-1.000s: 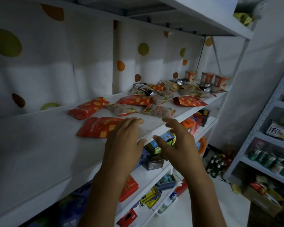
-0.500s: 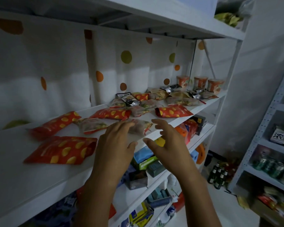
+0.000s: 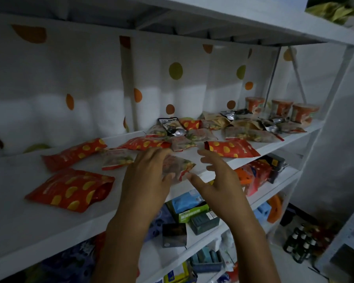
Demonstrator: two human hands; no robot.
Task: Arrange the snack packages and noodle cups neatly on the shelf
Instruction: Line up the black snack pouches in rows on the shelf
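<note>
In the head view, a clear packet (image 3: 179,167) with red print and yellowish pieces inside is seen at the front edge of the shelf (image 3: 49,217), between the two hands. It is pinched by the left hand (image 3: 145,178), with the fingers laid over its top and the thumb at its near edge. The right hand (image 3: 219,180) is held released, fingers spread, thumb just beside the packet's corner. A red bag (image 3: 70,189) with yellow spots lies left of the left hand. Three cups (image 3: 281,108) are stood well beyond the right hand.
</note>
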